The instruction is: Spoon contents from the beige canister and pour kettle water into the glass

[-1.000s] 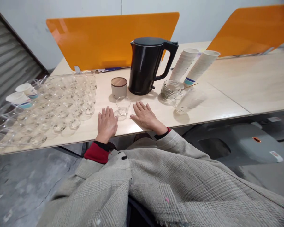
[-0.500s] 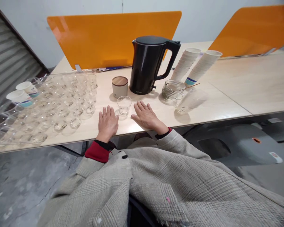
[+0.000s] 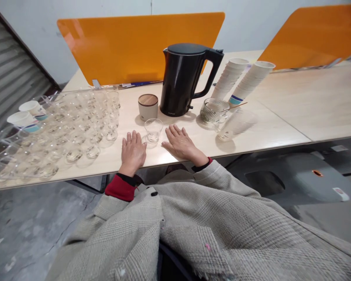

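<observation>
My left hand [image 3: 133,153] lies flat on the pale wooden table [image 3: 280,105], palm down, holding nothing. To its right, my right hand [image 3: 181,143] also rests flat near the table's front edge, fingers stretched out. Between the two hands stands a clear plastic cup [image 3: 153,130], upright, with neither hand gripping it. Behind the cup is a grey canister [image 3: 148,110] with a wooden lid. A black electric kettle [image 3: 178,84] stands behind and to the right, its handle facing right.
Many clear cups [image 3: 76,138] crowd the left side, with two paper cups [image 3: 23,120] among them. On the right are a ribbed glass cup [image 3: 212,110] with a thin stick, a stack of clear cups [image 3: 236,125] and leaning paper-cup stacks [image 3: 248,84]. An orange divider [image 3: 114,47] stands behind.
</observation>
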### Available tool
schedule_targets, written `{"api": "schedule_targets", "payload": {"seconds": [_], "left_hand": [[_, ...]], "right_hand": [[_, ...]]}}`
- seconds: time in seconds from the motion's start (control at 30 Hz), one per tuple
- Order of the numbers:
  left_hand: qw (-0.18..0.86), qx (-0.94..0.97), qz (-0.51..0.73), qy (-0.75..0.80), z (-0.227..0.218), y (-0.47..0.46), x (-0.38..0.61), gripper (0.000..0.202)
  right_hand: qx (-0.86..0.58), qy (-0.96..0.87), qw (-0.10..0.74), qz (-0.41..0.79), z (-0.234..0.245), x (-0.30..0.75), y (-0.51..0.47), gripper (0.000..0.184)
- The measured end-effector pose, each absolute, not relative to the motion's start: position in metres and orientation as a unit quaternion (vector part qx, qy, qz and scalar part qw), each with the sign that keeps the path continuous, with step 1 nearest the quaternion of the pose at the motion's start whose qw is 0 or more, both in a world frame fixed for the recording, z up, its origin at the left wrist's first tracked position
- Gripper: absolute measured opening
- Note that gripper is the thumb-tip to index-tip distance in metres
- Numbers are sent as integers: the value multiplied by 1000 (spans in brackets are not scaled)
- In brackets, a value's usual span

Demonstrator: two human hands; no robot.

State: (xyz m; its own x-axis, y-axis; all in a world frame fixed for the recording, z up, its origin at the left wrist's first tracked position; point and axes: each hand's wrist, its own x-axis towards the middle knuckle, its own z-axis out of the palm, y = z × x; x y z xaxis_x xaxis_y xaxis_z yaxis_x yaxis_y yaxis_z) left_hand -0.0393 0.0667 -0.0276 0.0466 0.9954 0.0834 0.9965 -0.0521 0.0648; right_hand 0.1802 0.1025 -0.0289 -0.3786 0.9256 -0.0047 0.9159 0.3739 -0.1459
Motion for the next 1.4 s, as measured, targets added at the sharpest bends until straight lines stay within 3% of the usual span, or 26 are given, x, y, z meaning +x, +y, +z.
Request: {"api": "schedule_targets", "payload": {"seconds": [1.4], "left_hand": [[-7, -722, -63, -689, -26, 64, -39, 67]], "right_hand": [[-553, -830, 30, 63, -25, 179, 99, 81]]}}
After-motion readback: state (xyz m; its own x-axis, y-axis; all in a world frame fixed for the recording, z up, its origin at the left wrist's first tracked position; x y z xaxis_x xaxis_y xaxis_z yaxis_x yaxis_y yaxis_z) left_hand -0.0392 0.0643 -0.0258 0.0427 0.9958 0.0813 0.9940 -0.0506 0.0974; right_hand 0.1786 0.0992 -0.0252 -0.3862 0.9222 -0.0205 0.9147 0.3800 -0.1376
